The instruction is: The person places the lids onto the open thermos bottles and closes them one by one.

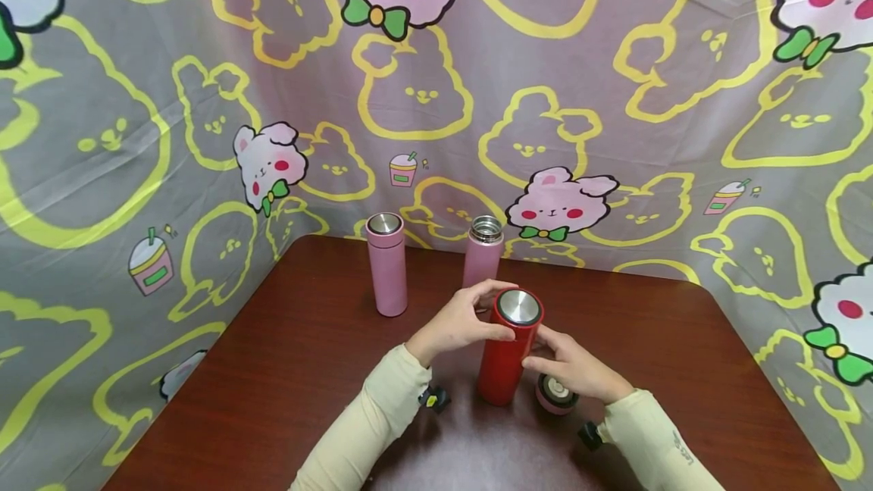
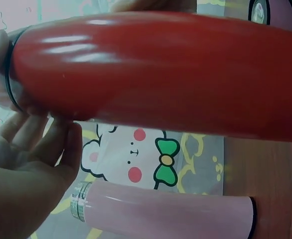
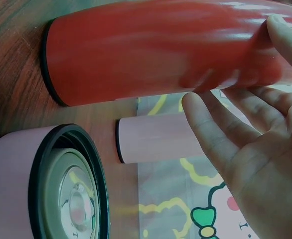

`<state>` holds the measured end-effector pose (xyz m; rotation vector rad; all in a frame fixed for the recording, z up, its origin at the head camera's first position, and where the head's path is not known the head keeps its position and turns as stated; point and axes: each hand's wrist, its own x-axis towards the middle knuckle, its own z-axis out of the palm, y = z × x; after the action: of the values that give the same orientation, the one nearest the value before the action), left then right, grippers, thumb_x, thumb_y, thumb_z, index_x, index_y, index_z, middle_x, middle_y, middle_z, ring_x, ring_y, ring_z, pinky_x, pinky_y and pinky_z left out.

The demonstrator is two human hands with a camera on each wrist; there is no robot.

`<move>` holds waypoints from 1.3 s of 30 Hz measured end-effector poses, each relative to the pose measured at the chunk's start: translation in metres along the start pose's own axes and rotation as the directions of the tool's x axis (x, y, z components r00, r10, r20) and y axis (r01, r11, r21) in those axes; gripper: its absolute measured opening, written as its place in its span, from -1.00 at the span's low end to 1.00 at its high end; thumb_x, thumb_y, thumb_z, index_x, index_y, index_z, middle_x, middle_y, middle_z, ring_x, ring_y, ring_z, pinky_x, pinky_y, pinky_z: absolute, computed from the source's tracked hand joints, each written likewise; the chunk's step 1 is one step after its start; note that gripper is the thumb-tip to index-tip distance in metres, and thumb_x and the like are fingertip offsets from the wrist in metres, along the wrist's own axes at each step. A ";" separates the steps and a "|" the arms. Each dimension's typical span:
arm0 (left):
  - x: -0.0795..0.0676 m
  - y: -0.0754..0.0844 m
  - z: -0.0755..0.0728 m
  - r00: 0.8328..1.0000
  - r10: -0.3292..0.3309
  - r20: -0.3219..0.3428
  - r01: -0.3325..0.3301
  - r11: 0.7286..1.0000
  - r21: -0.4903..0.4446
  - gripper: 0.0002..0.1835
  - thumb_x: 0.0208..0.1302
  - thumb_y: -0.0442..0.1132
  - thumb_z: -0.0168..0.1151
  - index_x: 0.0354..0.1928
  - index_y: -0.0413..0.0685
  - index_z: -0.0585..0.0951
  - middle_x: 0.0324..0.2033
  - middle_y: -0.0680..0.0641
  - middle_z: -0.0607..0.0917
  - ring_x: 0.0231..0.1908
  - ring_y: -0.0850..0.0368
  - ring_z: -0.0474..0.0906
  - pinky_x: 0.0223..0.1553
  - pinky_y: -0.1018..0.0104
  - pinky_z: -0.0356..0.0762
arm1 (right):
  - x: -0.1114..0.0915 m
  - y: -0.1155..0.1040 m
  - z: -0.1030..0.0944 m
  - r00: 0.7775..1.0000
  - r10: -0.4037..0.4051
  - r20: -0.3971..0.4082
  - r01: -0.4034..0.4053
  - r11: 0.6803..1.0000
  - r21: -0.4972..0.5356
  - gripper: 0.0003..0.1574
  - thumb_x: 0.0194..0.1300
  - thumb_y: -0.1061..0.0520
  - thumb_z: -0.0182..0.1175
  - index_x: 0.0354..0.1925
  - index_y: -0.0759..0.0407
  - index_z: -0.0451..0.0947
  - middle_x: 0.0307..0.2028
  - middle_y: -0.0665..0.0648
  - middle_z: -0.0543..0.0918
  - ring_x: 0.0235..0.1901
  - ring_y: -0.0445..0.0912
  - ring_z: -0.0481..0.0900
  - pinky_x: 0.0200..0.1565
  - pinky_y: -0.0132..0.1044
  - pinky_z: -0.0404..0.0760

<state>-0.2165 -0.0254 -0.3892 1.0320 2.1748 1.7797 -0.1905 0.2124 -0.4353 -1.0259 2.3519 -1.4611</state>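
A red thermos with a steel-topped lid stands upright on the table. My left hand grips it around the lid, thumb in front and fingers behind. Lower down, my right hand holds the red body from the right side, its thumb on the near face. Beside the thermos, under my right hand, a pink lid lies with its inner side facing up. Behind my left hand stands a pink thermos without a lid, its steel threaded neck bare.
Another pink thermos, its lid on, stands at the back left of the brown wooden table. A patterned grey cloth with cartoon animals hangs around the table's back and sides. Each wrist carries a small black camera.
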 end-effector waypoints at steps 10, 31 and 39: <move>0.009 -0.003 -0.011 0.994 0.012 0.109 -0.011 1.000 -0.011 -0.34 0.06 -0.31 0.41 0.25 0.01 0.43 0.00 0.06 0.63 0.02 0.25 0.52 0.10 0.20 0.42 | 0.000 0.000 -0.002 1.000 0.014 0.007 -0.014 1.000 -0.002 -0.43 0.31 0.13 0.20 0.22 0.23 0.30 -0.07 0.12 0.58 -0.11 -0.05 0.59 -0.08 -0.26 0.58; 0.016 -0.013 -0.019 0.969 0.035 0.244 -0.014 0.996 -0.087 -0.31 0.09 -0.11 0.39 0.28 -0.08 0.39 0.05 0.02 0.58 0.03 0.20 0.47 0.09 0.20 0.42 | 0.002 -0.001 -0.003 0.997 0.077 0.011 -0.077 0.997 -0.007 -0.31 0.26 0.07 0.26 0.29 0.15 0.26 0.03 0.09 0.55 -0.05 -0.07 0.57 -0.04 -0.27 0.56; 0.012 -0.018 -0.015 0.961 0.091 0.261 -0.029 0.972 -0.234 -0.24 0.14 -0.05 0.36 0.36 -0.07 0.29 0.13 -0.05 0.53 0.11 0.14 0.44 0.16 0.16 0.36 | 0.008 -0.002 -0.003 0.992 0.121 -0.037 -0.121 0.993 -0.003 -0.21 0.17 0.05 0.34 0.30 0.02 0.24 0.09 0.04 0.51 0.05 -0.03 0.51 0.04 -0.21 0.48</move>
<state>-0.2406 -0.0320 -0.3980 1.2137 1.7519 1.7446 -0.1968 0.2089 -0.4305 -0.8485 2.3983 -1.4423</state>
